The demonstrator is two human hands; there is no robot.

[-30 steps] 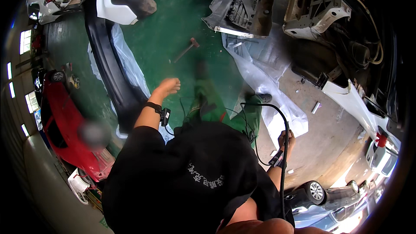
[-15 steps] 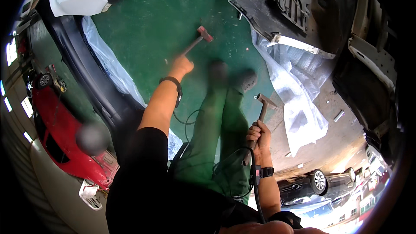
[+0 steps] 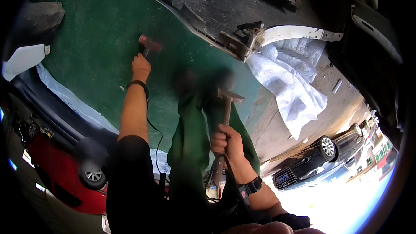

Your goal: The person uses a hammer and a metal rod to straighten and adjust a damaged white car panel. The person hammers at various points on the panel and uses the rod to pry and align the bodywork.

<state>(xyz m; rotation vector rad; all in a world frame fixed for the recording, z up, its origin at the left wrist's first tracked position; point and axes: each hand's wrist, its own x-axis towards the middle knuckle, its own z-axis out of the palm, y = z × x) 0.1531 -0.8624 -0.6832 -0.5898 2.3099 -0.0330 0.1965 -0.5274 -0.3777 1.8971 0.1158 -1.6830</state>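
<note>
My left hand point(image 3: 141, 66), at the end of an outstretched arm, is closed round the handle of a hammer with a reddish, blocky head point(image 3: 151, 45). That head is smeared by motion above the green floor. Nearer my body, my right hand point(image 3: 227, 142) wraps round the long shaft of a second hammer point(image 3: 227, 112). Its brownish metal head points up and away in front of my lower legs. The lower end of its shaft runs below my fist, partly behind a black cable point(image 3: 234, 177). Both wrists carry dark bands.
A dark, scuffed car body panel point(image 3: 203, 6) with a white strip stands ahead to the right. Crumpled white wrapping point(image 3: 299, 91) hangs below it. A long dark bumper point(image 3: 60, 104) lies left on plastic sheeting. Beyond are a red car point(image 3: 56, 169) and a dark car point(image 3: 312, 162).
The view has turned right, so the dark panel appears closer and further left. Both hammers have shifted left in the picture, still held. My left hand's hammer now shows less of its handle.
</note>
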